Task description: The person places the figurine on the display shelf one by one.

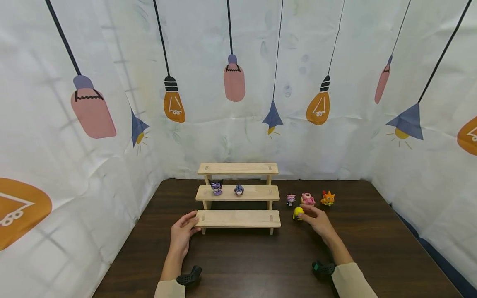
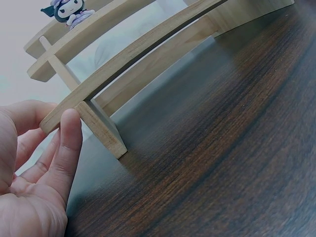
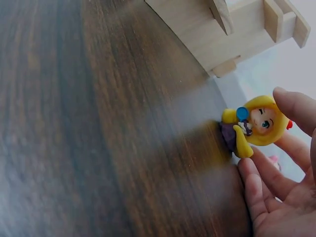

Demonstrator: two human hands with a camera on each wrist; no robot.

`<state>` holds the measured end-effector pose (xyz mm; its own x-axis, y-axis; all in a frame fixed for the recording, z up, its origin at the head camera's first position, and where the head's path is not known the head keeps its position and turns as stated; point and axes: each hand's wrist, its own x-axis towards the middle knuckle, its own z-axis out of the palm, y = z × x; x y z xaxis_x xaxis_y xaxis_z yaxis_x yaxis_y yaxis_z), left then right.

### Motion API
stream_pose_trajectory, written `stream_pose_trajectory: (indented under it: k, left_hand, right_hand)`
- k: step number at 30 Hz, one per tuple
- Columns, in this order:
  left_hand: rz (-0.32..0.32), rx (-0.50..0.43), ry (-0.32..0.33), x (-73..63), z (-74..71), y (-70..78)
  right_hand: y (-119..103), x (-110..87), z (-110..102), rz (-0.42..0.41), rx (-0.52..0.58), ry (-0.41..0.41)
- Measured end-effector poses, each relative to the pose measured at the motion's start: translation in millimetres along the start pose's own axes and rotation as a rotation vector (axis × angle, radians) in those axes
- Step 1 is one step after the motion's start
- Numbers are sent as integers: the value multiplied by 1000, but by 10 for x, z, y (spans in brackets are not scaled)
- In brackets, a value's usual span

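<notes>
Right grip (image 1: 316,219) pinches the yellow-haired figurine (image 3: 256,123) between thumb and fingers; I read its base as down on the desk (image 1: 261,265) and its long axis as upright. What counts most for me is that the figurine lies just right of the three-tier wooden stand (image 1: 238,168), beside the right end of its lowest tier (image 1: 238,218): leftward is the short way to the wood, and the right grip is the nearer one. That tier runs lengthwise left to right, its left end pinched by my left grip (image 1: 181,232).

For room, I see bare wood along the lowest tier and on the middle tier (image 1: 261,193) right of the blue figurine (image 1: 239,190) and the purple-and-black figurine (image 1: 216,188). On the far side, the pink-and-purple figurine (image 1: 290,200), pink figurine (image 1: 307,199) and orange figurine (image 1: 328,198) crowd my right grip, so I judge the bare near desk safer for moving.
</notes>
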<state>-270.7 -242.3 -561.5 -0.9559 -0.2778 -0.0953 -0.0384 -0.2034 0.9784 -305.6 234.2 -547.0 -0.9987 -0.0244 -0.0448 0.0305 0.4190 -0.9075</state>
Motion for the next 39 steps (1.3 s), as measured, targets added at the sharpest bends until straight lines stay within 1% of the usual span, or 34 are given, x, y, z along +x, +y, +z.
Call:
stream_pose_trajectory:
  k: [10,18,23,39]
  left_hand:
    - [2,-1,4,3,7,1]
    - [0,2,0,7,1,-5]
    - [5,1,-1,3,6,0]
    - [6,13,4,-8,3,8]
  right_hand:
    - [-1,23,24,22,-10,6]
    - [2,17,47,5,-12,14]
    - [11,13,40,20,6,27]
    - [22,3,56,13,38,57]
